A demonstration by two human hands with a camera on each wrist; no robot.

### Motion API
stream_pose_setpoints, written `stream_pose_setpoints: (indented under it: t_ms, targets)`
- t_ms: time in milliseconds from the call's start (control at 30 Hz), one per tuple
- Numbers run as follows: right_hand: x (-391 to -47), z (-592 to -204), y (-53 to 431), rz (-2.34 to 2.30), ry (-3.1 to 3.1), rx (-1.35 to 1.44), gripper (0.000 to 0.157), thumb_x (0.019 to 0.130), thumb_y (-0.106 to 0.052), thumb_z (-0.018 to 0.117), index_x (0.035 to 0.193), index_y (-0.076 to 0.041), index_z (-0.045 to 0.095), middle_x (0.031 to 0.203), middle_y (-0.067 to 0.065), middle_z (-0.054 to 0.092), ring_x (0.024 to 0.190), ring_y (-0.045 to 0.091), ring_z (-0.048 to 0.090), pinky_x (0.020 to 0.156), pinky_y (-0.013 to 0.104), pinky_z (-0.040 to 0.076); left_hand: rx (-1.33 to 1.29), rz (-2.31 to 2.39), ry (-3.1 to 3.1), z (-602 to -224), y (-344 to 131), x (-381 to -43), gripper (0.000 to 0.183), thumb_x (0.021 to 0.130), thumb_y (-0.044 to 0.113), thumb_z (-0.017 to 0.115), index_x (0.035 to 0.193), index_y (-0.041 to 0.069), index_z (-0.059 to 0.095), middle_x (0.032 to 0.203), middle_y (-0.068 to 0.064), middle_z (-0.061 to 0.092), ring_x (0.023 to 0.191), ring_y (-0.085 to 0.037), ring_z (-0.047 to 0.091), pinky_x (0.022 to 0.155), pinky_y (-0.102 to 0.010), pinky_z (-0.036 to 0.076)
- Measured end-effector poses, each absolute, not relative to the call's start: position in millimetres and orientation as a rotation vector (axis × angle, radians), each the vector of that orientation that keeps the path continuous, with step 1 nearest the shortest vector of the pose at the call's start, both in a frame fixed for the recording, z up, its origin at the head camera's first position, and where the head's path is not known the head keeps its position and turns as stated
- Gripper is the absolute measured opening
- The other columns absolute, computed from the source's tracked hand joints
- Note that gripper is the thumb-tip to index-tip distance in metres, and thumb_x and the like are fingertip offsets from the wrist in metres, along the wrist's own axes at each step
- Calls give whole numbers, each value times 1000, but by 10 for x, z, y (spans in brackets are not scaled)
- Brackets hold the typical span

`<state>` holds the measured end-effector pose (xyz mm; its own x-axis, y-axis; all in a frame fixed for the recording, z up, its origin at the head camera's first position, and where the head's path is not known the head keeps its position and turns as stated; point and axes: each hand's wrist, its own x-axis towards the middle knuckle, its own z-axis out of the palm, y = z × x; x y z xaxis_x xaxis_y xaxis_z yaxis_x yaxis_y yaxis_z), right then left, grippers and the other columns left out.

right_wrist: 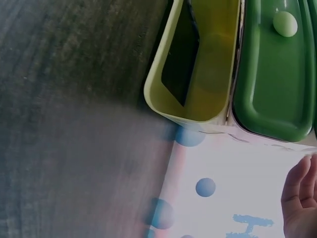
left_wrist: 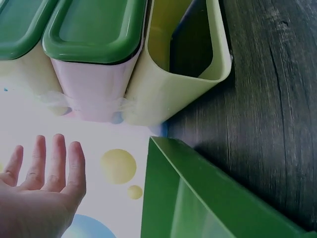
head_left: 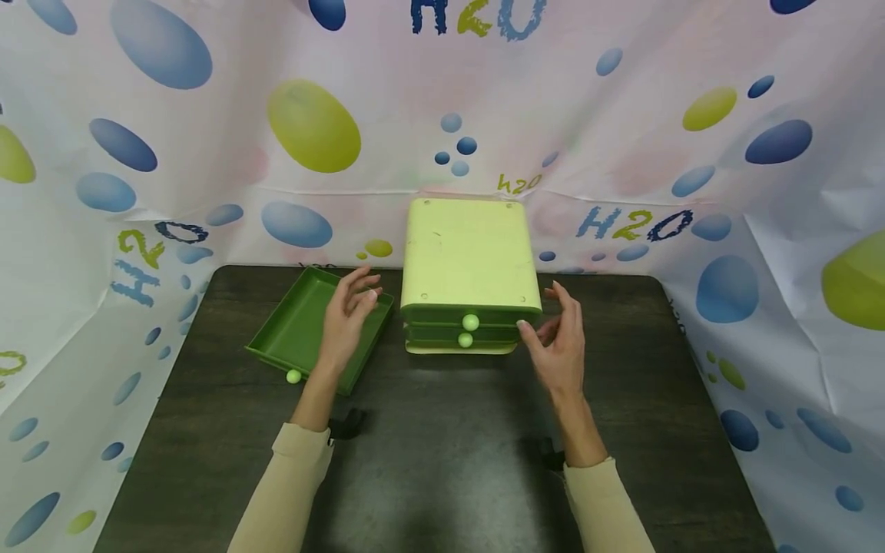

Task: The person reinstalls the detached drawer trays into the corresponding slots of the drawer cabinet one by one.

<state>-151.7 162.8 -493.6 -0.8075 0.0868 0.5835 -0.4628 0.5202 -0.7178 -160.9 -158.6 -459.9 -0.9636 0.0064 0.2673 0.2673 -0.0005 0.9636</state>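
Note:
A small drawer unit (head_left: 470, 253) with a pale yellow-green shell stands against the back cloth. Two dark green drawers (right_wrist: 277, 89) with round light green knobs sit in its upper slots. The lowest slot (left_wrist: 157, 29) has no drawer in it. To the left, a loose green drawer (head_left: 300, 322) lies upright on the table, nothing visible inside. My left hand (head_left: 347, 319) hovers over that drawer, fingers relaxed and holding nothing. My right hand (head_left: 561, 346) is at the unit's front right corner, its fingers loosely bent; whether the thumb touches the unit I cannot tell.
The dark wooden table (head_left: 442, 461) stretches in front of the unit. A white cloth (head_left: 622, 153) with coloured spots and lettering hangs close behind the table and at both sides.

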Motion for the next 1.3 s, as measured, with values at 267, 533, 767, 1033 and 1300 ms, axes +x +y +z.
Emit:
stream_pose_setpoints:
  t_ms: [267,533,767,1033,1300]
  targets:
    - [-1608,-4878,1631,1160,-2210,336,67,82,-34,67,140,-18,38,132,4,42,98,23,49,72,34,42,-243,-2048,-2085,-4633,-1649,-1539,41,95,12,48,135,3,38,126,-25,46,109,-35,51,86,-39,45]
    - [-1642,-4864,1585,1187,-2195,357,66,82,-40,65,138,-14,41,133,0,42,112,23,44,80,38,41,-210,-2043,-2117,-4713,-1725,-1432,42,96,14,48,135,2,38,126,-26,46,105,-22,56,87,-36,45]
    - [-1584,-4769,1526,1223,-2159,379,62,83,-32,66,135,-6,43,129,9,44,109,26,45,79,38,40,-187,-2062,-2112,-4857,-1795,-1393,41,95,15,49,134,5,41,126,-23,47,106,-22,56,89,-38,44]
    - [-1517,-4516,1417,1245,-2100,436,57,84,-30,65,128,2,47,124,21,45,103,36,46,73,46,40,-148,-2034,-2125,-4791,-1867,-1288,39,95,14,48,132,3,42,124,-24,48,102,-13,58,83,-25,46]
    - [-1533,-4478,1390,1267,-2096,456,53,86,-27,64,127,2,49,125,23,43,101,37,45,76,41,37,-91,-2011,-2128,-4830,-1981,-1221,38,95,14,48,132,4,43,123,-22,50,102,-14,57,83,-25,46]
